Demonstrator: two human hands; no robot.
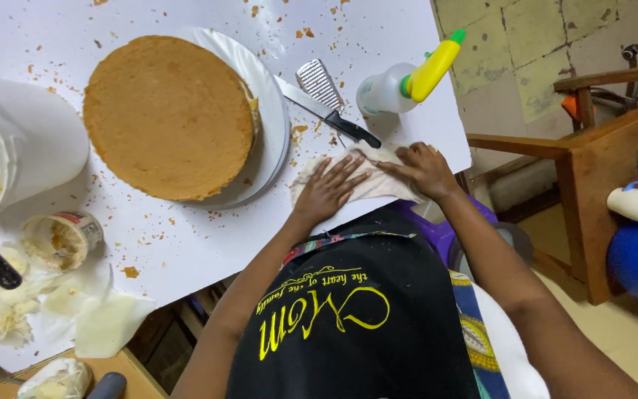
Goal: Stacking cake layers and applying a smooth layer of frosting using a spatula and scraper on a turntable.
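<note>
Hands (328, 188) (424, 168) flat on cream cloth (378, 185), white spray bottle (389, 89) near

Head-worn camera looks steeply down, close over the table (378, 29) edge.

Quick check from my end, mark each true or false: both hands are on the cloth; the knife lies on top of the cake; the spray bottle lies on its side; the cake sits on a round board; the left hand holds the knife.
1. Both hands are on the cloth. True: the left hand and right hand lie flat on it.
2. The knife lies on the cake. False: it lies on the table beside the cake.
3. The spray bottle lies on its side. True.
4. The cake sits on a round board. True.
5. The left hand holds the knife. False: it rests open on the cloth, apart from the knife.
</note>
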